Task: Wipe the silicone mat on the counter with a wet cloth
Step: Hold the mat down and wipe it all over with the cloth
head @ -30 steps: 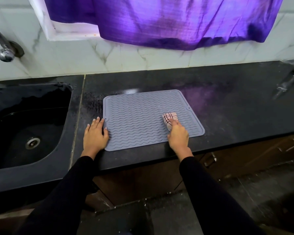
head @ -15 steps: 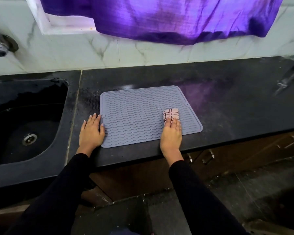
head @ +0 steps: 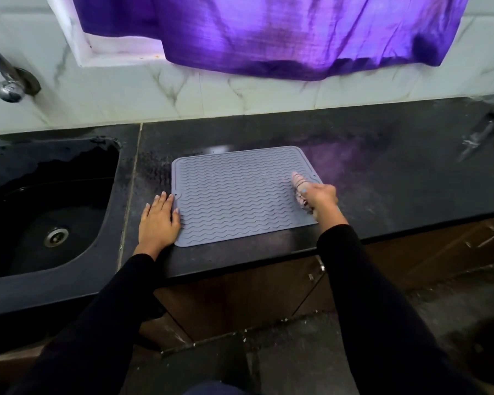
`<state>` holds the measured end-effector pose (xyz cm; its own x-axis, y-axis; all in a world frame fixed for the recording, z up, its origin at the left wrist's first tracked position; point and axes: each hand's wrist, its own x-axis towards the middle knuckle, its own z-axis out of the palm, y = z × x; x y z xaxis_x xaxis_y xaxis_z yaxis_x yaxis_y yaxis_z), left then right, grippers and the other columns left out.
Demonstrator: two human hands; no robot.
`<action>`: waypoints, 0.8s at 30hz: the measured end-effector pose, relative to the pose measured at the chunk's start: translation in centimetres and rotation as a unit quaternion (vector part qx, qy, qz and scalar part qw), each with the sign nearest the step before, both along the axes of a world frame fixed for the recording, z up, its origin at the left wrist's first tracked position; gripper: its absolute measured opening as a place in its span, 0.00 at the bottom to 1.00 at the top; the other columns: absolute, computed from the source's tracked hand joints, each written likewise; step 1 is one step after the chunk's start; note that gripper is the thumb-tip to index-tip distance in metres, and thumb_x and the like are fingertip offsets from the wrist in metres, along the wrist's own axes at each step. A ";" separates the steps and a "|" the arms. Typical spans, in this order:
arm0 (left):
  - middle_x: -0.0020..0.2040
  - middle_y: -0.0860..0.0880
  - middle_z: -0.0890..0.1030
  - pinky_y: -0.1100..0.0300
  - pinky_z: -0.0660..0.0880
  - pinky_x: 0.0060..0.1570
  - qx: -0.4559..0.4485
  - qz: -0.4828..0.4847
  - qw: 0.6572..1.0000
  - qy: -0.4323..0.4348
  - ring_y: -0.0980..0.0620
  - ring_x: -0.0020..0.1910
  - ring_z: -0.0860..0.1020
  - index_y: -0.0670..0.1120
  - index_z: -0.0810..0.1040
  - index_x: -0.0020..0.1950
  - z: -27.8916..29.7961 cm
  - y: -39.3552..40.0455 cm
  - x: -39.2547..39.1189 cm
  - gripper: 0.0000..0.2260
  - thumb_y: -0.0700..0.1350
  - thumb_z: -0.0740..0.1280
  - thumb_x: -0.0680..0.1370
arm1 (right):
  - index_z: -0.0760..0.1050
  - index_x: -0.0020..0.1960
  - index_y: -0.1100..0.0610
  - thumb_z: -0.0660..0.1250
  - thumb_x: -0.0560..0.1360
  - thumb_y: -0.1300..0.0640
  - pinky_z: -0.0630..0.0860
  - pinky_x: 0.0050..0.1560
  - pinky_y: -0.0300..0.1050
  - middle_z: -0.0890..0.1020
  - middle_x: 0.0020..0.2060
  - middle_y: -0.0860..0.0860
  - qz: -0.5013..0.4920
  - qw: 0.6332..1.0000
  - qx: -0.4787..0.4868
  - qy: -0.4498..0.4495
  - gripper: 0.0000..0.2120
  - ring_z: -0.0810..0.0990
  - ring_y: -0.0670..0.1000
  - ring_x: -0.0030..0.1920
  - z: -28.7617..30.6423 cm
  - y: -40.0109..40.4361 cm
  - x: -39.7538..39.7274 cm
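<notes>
A grey silicone mat [head: 234, 195] with wavy ridges lies flat on the black counter [head: 382, 172]. My left hand [head: 158, 220] rests flat with straight fingers on the mat's left edge and the counter beside it. My right hand [head: 321, 196] holds a folded pink checked cloth [head: 299, 187] against the mat near its right edge. The cloth looks blurred, and part of it is hidden under my fingers.
A black sink [head: 49, 203] with a drain sits left of the mat, a metal tap [head: 6, 78] above it. A purple curtain [head: 268, 32] hangs over the tiled wall. A metal object [head: 485, 129] lies at the counter's far right. Wooden cabinet doors [head: 439, 252] are below.
My right hand has moved the cloth from the mat's lower middle-right towards its right edge. My left hand stays on the mat's left edge.
</notes>
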<state>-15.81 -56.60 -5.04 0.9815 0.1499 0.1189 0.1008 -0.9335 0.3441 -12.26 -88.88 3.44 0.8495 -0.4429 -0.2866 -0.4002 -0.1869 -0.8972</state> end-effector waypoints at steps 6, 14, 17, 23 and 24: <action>0.75 0.42 0.60 0.48 0.51 0.73 0.012 0.000 1.000 0.003 0.45 0.75 0.57 0.41 0.61 0.73 -0.4 0.2 0.3 0.25 0.50 0.49 0.79 | 0.65 0.71 0.58 0.61 0.77 0.63 0.69 0.63 0.50 0.73 0.65 0.61 0.055 0.954 -0.294 -0.033 0.22 0.71 0.60 0.66 -2.5 0.8 -1.7; 0.75 0.43 0.59 0.49 0.49 0.73 0.024 -0.006 1.000 0.005 0.46 0.75 0.55 0.42 0.59 0.74 -0.8 0.3 0.5 0.29 0.53 0.44 0.76 | 0.55 0.76 0.56 0.59 0.78 0.66 0.55 0.75 0.50 0.57 0.75 0.58 0.150 0.869 -0.471 -0.010 0.29 0.56 0.58 0.75 -6.6 1.3 -1.4; 0.75 0.42 0.59 0.48 0.49 0.73 0.024 -0.009 1.000 0.002 0.45 0.75 0.55 0.42 0.59 0.74 -0.8 0.3 0.4 0.29 0.53 0.45 0.76 | 0.62 0.73 0.55 0.66 0.74 0.64 0.64 0.70 0.50 0.66 0.72 0.57 0.134 0.899 -0.416 -0.024 0.29 0.65 0.58 0.71 -5.6 0.6 -1.2; 0.75 0.42 0.59 0.48 0.49 0.73 0.013 -0.011 1.000 0.005 0.45 0.75 0.55 0.42 0.60 0.73 -0.6 0.2 0.4 0.29 0.52 0.45 0.75 | 0.80 0.57 0.56 0.69 0.73 0.47 0.75 0.57 0.42 0.83 0.48 0.52 -0.043 0.997 -0.057 -0.009 0.18 0.81 0.52 0.52 -1.1 -1.4 0.8; 0.75 0.42 0.59 0.48 0.49 0.73 0.011 -0.011 1.000 0.005 0.45 0.75 0.55 0.42 0.60 0.73 -0.6 0.2 0.4 0.28 0.52 0.45 0.75 | 0.80 0.56 0.56 0.69 0.72 0.44 0.75 0.58 0.44 0.83 0.46 0.52 -0.064 0.997 -0.046 0.005 0.18 0.81 0.53 0.52 -0.6 -1.3 0.8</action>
